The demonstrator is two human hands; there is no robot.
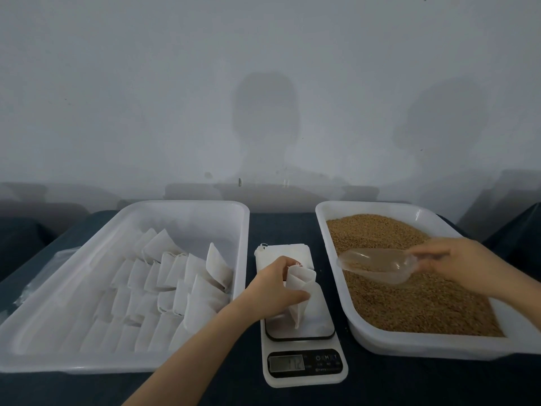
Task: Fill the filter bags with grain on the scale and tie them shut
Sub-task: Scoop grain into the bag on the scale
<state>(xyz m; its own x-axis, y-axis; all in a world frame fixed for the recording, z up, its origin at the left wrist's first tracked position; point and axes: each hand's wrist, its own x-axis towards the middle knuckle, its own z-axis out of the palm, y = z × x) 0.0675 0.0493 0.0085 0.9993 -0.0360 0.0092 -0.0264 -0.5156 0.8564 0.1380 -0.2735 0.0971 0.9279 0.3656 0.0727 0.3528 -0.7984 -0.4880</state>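
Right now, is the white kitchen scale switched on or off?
On: the white digital kitchen scale shows dark digits on its grey display, too blurred to read.

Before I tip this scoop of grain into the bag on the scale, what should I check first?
1. The filter bag stands on the scale: ok.
2. The left hand holds the bag's mouth open: ok.
3. The scoop is loaded: ok.
4. The right hand has a grip on the scoop's handle: ok.
5. The scoop is above the bag: not ok, it is over the grain tray.
6. The display reading: cannot tell, digits blurred.
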